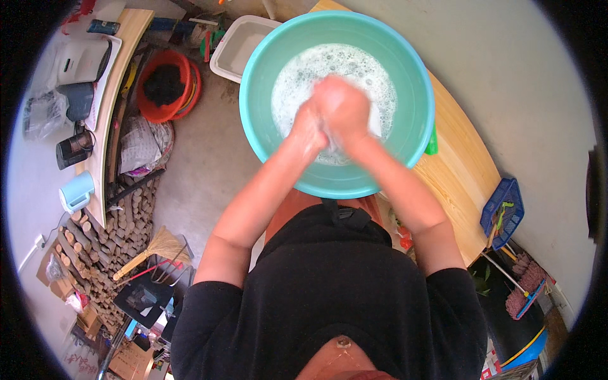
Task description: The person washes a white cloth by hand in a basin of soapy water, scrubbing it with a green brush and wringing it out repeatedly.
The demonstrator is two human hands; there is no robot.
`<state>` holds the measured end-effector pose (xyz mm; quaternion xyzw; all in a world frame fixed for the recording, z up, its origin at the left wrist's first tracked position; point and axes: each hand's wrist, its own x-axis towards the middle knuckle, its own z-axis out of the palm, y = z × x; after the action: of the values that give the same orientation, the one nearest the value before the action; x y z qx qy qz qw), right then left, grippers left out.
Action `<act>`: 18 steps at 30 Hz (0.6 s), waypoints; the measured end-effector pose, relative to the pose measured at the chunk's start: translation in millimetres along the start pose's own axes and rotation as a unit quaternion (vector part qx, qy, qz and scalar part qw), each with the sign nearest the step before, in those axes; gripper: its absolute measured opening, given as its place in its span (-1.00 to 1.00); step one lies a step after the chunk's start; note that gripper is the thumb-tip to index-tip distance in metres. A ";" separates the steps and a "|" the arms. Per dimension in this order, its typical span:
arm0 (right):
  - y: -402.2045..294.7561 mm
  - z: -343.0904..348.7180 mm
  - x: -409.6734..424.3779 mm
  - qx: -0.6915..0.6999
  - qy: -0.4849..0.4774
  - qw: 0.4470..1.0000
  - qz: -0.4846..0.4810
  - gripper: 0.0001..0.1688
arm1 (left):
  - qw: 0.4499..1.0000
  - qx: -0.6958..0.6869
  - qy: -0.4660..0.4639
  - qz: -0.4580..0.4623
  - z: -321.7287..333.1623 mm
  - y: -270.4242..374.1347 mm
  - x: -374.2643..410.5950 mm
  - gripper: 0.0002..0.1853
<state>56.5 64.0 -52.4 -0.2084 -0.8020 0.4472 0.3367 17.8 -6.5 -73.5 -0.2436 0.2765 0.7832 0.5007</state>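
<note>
A large teal plastic basin (264, 124) in front of me holds sudsy water (304, 66) with white foam and bubbles. My left hand (309, 122) and my right hand (343, 105) are pressed together over the middle of the water, blurred by motion. Both have closed around what looks like a wet white cloth (375, 122); most of it is hidden by the fingers and foam. A bit of it shows beside the right hand.
Beyond the basin's left side sits a grey-white plastic tub (247, 45). A wooden table (456, 142) runs along the right wall, with a blue plastic basket (503, 213) at its end. At left are a red bucket (178, 111), stacked firewood (99, 251) and a straw broom (159, 247).
</note>
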 end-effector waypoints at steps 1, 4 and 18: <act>-27.9 5.6 -13.7 0.022 -0.032 0.996 -0.078 -0.70 | 1.000 0.009 -0.025 0.005 -14.7 2.4 3.4 -0.70; -15.6 4.0 -13.4 -0.009 -0.077 0.988 -0.132 -0.72 | 0.992 0.045 -0.110 0.030 -56.0 11.2 15.0 -0.66; -2.3 -72.3 43.9 0.184 -0.379 0.857 0.298 -0.30 | 0.981 0.171 -0.093 -0.003 39.5 60.3 -31.2 -0.44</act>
<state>78.9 132.4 -7.9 -0.1858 -0.6707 0.7096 -0.1105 -29.9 -20.8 -12.8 -0.0813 0.3580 0.7421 0.5607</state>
